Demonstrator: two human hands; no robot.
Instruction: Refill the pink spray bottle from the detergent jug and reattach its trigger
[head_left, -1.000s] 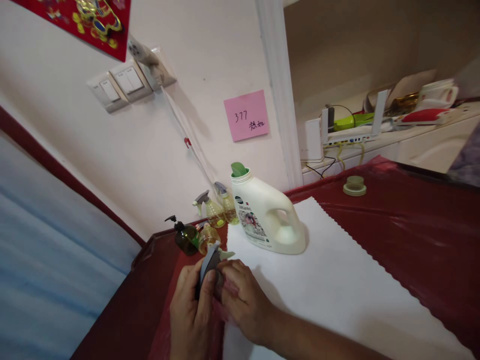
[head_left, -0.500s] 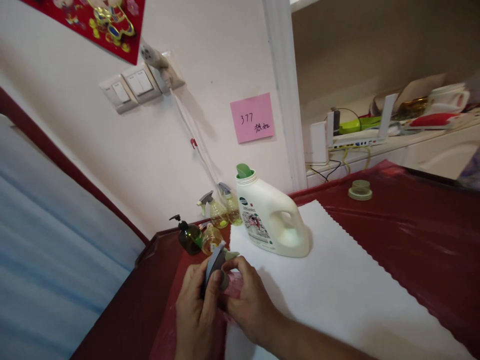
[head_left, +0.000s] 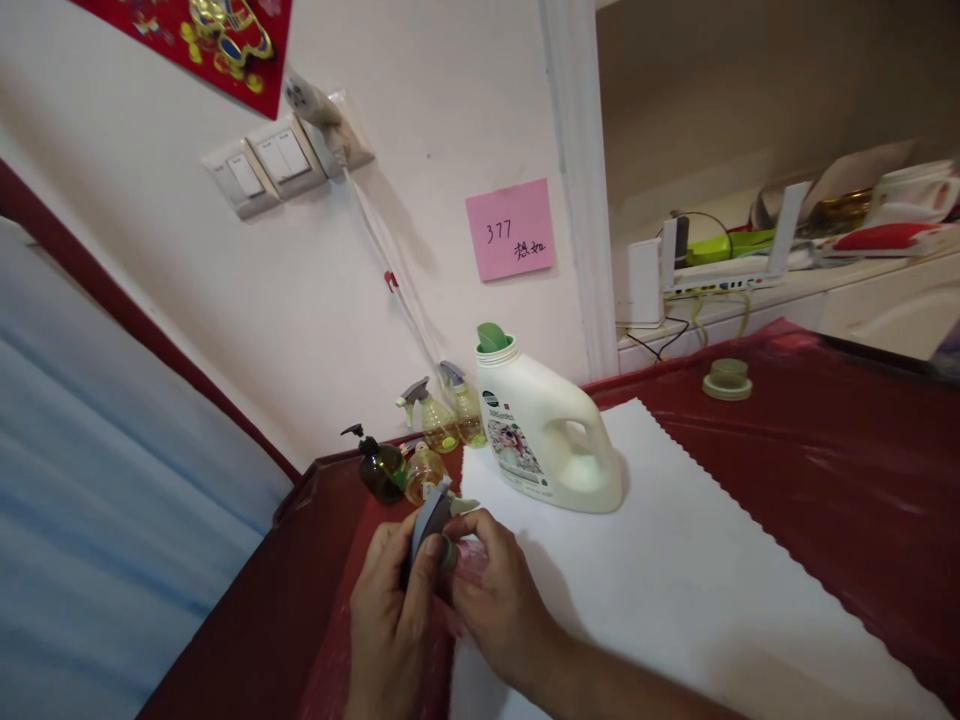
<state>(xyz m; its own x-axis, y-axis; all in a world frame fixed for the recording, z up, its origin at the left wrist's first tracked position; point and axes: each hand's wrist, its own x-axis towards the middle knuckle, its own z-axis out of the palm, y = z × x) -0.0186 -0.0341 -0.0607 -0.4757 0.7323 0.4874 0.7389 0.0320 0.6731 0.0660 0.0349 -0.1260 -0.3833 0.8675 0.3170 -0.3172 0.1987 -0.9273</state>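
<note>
Gripping spray head (head_left: 433, 512) | left hand (head_left: 390, 620), right hand (head_left: 495, 600) | fingers closed

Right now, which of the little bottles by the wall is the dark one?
The dark green pump bottle, leftmost of the group. The amber bottle beside it and the two spray bottles behind are pale yellow.

Cream wall (head_left: 450, 90), red-covered table (head_left: 825, 480).

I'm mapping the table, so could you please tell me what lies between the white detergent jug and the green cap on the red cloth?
In the head view, nothing: only white mat and bare red cloth lie between white detergent jug and green cap.
</note>
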